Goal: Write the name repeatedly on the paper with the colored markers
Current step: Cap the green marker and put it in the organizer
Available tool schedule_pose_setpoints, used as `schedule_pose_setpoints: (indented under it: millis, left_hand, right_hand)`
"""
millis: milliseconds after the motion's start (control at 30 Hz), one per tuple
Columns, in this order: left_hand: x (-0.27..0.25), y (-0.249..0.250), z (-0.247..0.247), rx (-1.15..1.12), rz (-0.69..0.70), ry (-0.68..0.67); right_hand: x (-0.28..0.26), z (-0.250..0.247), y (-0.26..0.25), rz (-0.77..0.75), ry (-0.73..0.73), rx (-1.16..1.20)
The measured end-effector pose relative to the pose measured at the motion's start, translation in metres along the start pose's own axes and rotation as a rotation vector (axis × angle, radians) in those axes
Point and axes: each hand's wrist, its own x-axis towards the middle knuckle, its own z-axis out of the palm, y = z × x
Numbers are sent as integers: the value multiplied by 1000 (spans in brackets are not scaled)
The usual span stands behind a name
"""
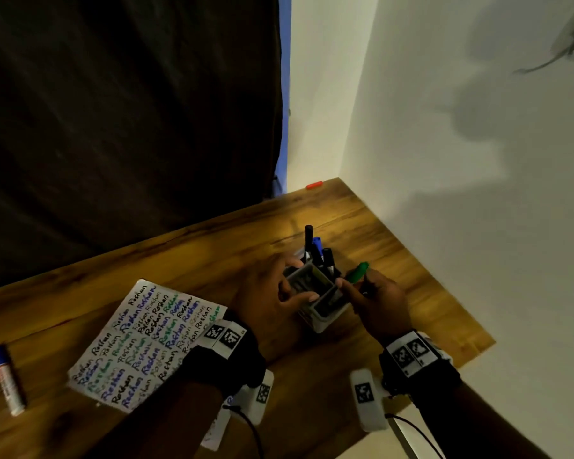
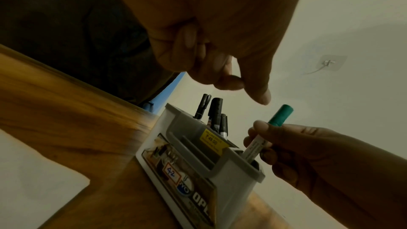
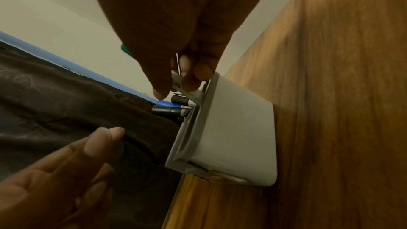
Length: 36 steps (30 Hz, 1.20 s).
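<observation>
Right hand (image 1: pixel 380 303) pinches the green marker (image 2: pixel 267 133), its lower end inside the holder (image 2: pixel 231 173). Left hand (image 1: pixel 272 299) hovers at the holder, fingers relaxed, holding nothing. Advise steadying the holder and keeping the marker upright. Paper (image 1: pixel 146 342) lies left, nearly filled. Count: 1 green marker, 1 paper, 1 holder

One sheet of paper (image 1: pixel 140 342) and one grey holder (image 1: pixel 315 293). Markers — one green-capped (image 1: pixel 357 272), one blue-capped (image 1: pixel 7 379) lying apart on the wooden table (image 1: pixel 395 260), and perhaps four standing in the holder, black caps (image 2: pixel 214 109) and a blue — they overlap. One orange cap (image 1: pixel 314 185). Two hands.
</observation>
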Motion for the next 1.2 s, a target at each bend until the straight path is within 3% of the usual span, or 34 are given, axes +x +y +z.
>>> schedule_pose_setpoints:
  millis: [167,367,667,867,1067,1200]
  left_hand:
    - [-1,-4,-3,22,-20,-3]
    - [-1,-5,-5,38,-31,-8]
    - [-18,-18,-31,63,-87,77]
    - [-65,-57,-90,242,-216,213]
    - [-133,-116,-160,376,-466,287]
    - [-176,-162,-199,368,-673,372]
  right_hand:
    - [2,7,3,-32,-4,-28]
    - [9,4,5,57,65,39]
    - [14,-9,-45,-82,121,-25]
    - [10,59,-121,-451,-50,60]
    - [-9,153,-181,-554,-414,60]
    - [-27,206,-207,-642,-552,54]
